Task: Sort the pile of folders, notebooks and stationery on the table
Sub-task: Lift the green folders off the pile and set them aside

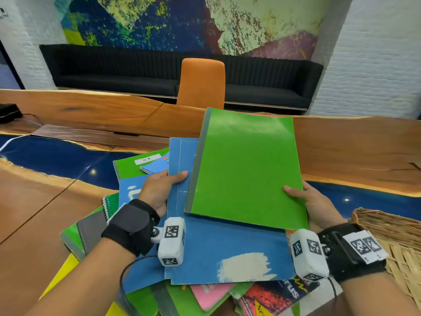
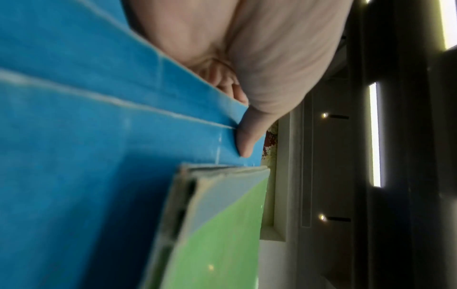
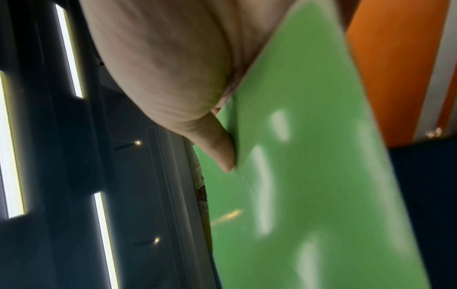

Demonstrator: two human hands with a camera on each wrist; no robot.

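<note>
Black wrist straps (image 1: 131,226), white tagged cameras (image 1: 171,241)

wooden table (image 1: 341,144) | pile of folders (image 1: 141,169) | wicker basket (image 1: 396,231)

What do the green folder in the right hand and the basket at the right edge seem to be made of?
Green folder: likely matte card with a grey taped spine; soft sheen, worn edge. Basket: woven natural strips, perhaps bamboo or palm; tan plaited weave.

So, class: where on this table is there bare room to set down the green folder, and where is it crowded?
Bare wood lies beyond the green folder, toward the orange chair, and at far right above the wicker basket. Also left of the left hand. The pile near the person is crowded.
</note>
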